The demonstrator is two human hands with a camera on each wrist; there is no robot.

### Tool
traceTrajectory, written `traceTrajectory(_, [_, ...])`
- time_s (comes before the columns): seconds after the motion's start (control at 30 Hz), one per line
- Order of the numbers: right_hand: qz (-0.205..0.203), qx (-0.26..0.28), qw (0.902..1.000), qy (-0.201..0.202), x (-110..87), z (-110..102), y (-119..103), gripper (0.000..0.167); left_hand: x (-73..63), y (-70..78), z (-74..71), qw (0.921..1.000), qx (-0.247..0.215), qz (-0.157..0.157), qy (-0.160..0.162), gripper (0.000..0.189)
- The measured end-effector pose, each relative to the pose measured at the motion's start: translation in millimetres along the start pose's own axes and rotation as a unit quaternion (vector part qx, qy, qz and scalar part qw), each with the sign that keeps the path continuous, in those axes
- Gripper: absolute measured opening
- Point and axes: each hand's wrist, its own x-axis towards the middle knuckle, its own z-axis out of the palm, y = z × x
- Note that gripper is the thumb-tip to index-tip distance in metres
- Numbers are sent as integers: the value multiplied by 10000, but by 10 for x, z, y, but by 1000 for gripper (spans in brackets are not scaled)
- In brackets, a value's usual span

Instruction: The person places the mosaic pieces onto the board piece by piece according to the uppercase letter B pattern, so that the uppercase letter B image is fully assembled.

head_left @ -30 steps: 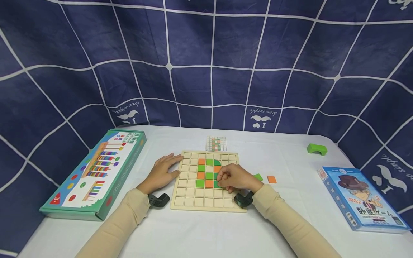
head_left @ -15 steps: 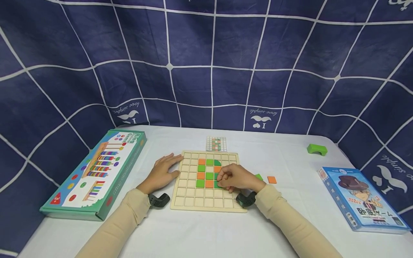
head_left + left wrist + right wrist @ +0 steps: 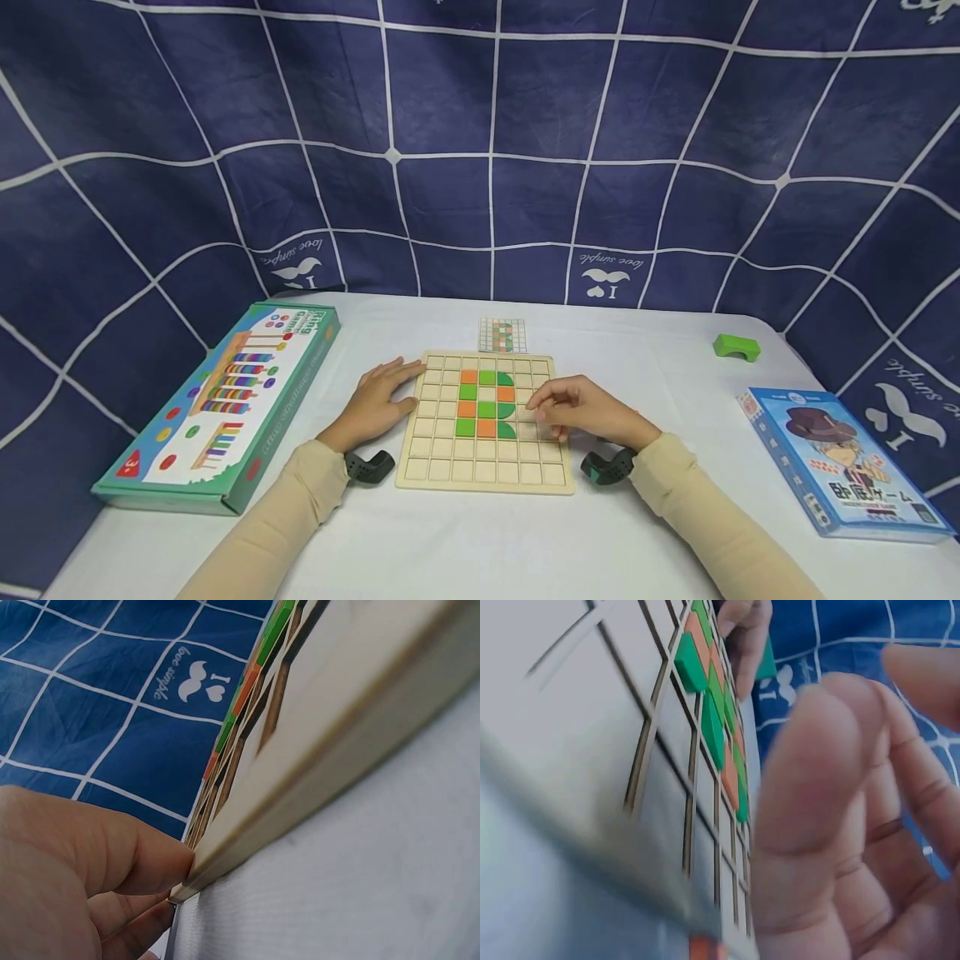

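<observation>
A square wooden grid board [image 3: 441, 471] lies on the white table. Orange and green tiles [image 3: 487, 409] fill several cells near its middle, with dark green quarter-round pieces [image 3: 506, 430] along their right side. My left hand [image 3: 378, 404] rests at the board's left edge, its thumb touching the rim in the left wrist view. Over the board's right part is my right hand [image 3: 588, 411], fingers loosely bent and holding nothing. In the right wrist view its thumb and fingertips are apart. Just past the board's edge there, an orange tile [image 3: 706, 949] shows; the loose green tile is hidden behind the hand.
A small pattern card [image 3: 502, 335] lies behind the board. On the left is a green ring game box [image 3: 225, 400]; on the right, a blue game box [image 3: 847, 467]. A green arch block [image 3: 737, 347] sits at the back right. Behind the table hangs a blue curtain [image 3: 442, 200].
My right hand has drawn back to the right from the dark green pieces, uncovering them, and now hides the loose green tile. My left hand has stayed put.
</observation>
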Motion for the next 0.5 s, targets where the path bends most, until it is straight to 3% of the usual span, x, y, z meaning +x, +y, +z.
traceTrajectory(0.17, [-17,142,9986,513,-157,-128,65,31,1,-6,3,10000,-3,5,13,56])
traceTrajectory(0.5, [105,-99,9910,1333,-522,-357,188,39,-3,0,0,10000,4,46,26,56])
